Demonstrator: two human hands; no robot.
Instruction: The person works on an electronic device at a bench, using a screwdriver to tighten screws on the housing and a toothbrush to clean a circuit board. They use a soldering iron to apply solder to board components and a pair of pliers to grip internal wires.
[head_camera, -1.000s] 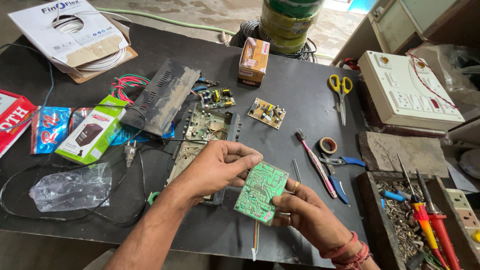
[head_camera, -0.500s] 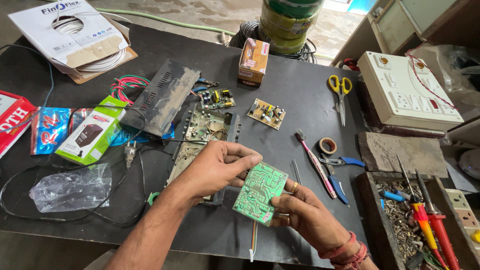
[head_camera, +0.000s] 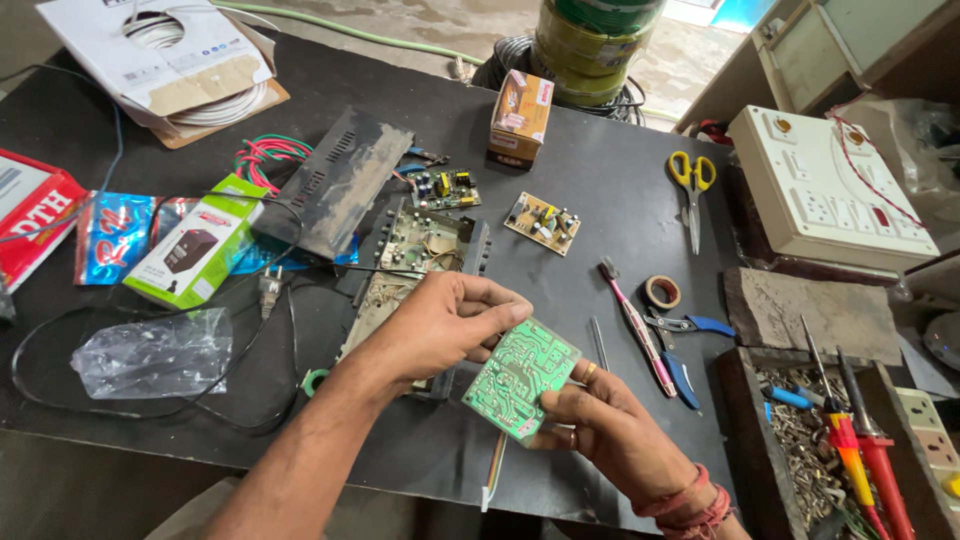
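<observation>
Fingertips of 2 hands pinch a green circuit board (head_camera: 520, 378) by its edges, solder side up, just above the black worktable (head_camera: 600, 200): the left hand (head_camera: 440, 325) grips the upper-left edge with thumb and curled fingers, while the right hand (head_camera: 600, 430) clamps the lower-right edge, a ring on 1 finger. A thin ribbon of coloured wires (head_camera: 492, 470) trails from the board at 6 o'clock; it could snag or tear loose if the board is turned sharply. Bare fingers on the solder tracks risk smearing or bridging joints, and the edge-only hold could let the board slip onto the opened chassis (head_camera: 410, 270) at 11 o'clock. At 3 o'clock lie a pink toothbrush (head_camera: 636, 325), tape roll (head_camera: 662, 292) and blue-handled pliers (head_camera: 690, 345); yellow scissors (head_camera: 692, 195) sit at 1 o'clock, a smaller populated board (head_camera: 541, 222) at 12.
</observation>
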